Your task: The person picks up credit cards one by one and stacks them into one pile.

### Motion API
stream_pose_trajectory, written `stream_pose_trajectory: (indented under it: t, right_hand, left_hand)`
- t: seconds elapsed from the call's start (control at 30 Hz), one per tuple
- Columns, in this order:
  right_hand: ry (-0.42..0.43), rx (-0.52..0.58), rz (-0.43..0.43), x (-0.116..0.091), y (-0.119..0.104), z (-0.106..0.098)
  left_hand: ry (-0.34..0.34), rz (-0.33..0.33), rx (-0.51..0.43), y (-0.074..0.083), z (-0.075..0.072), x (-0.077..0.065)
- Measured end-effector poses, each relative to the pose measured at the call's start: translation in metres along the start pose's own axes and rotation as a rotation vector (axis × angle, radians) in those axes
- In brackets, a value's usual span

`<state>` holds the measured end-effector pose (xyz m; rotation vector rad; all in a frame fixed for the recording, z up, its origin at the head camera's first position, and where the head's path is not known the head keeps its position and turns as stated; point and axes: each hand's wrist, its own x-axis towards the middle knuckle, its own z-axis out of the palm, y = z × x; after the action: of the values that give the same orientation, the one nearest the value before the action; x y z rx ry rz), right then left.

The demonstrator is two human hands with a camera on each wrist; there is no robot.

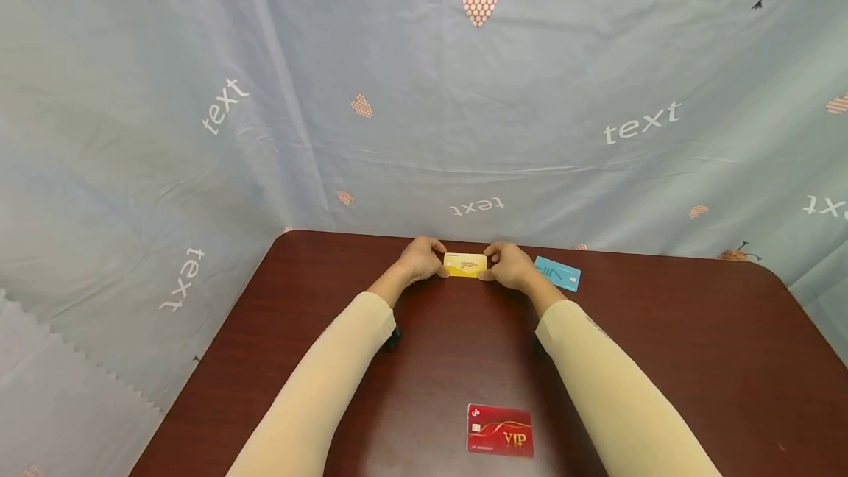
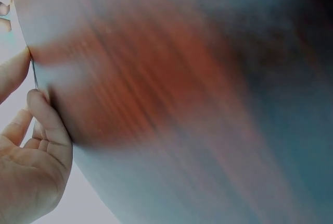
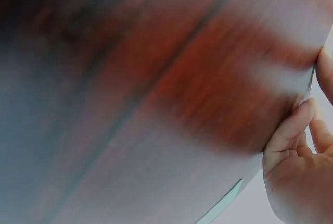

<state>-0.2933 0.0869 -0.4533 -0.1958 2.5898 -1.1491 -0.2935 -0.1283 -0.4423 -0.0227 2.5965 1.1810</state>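
Observation:
A yellow and white card [image 1: 466,265] lies near the far edge of the dark brown table, between both hands in the head view. My left hand [image 1: 422,258] pinches its left end with thumb and fingers. The right end is pinched the same way by my right hand [image 1: 510,265]. Just right of that hand lies a blue VIP card [image 1: 559,273], slightly turned. From the wrists, the left hand [image 2: 39,156] and right hand [image 3: 299,156] are low at the tabletop, and the yellow card shows only as a thin edge between the fingertips.
A red VIP card [image 1: 500,430] lies on the near part of the table [image 1: 437,359], between the forearms. Behind and left of the table hangs a pale grey-blue cloth [image 1: 411,138] with hearts and printed words, close to the far edge.

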Motion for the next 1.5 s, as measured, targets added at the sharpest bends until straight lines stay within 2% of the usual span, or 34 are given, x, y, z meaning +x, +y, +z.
stream_pose_trajectory:
  t: [0.17, 0.43, 0.63, 0.8, 1.07, 1.3, 1.5]
  right_hand:
    - [0.035, 0.052, 0.006, -0.001, 0.001, 0.001]
    - [0.1, 0.14, -0.007, -0.004, 0.003, -0.001]
    - [0.097, 0.269, 0.009, -0.007, 0.005, -0.003]
    - [0.06, 0.337, 0.032, -0.008, 0.007, -0.004]
    - [0.033, 0.378, 0.056, -0.009, 0.008, -0.005]
    - [0.01, 0.366, 0.036, -0.016, 0.01, -0.004]
    - [-0.015, 0.351, 0.011, -0.023, 0.009, -0.001]
  left_hand:
    - [0.011, 0.0, 0.025, 0.002, 0.002, -0.001]
    - [0.047, 0.017, -0.003, 0.009, 0.002, -0.002]
    - [0.043, -0.017, -0.159, 0.007, 0.001, -0.004]
    - [0.035, -0.026, -0.284, 0.006, 0.001, -0.006]
    - [-0.031, -0.036, -0.392, 0.004, 0.0, -0.009]
    - [-0.056, -0.05, -0.42, 0.003, -0.001, -0.014]
    - [-0.091, -0.055, -0.433, -0.003, -0.003, -0.019]
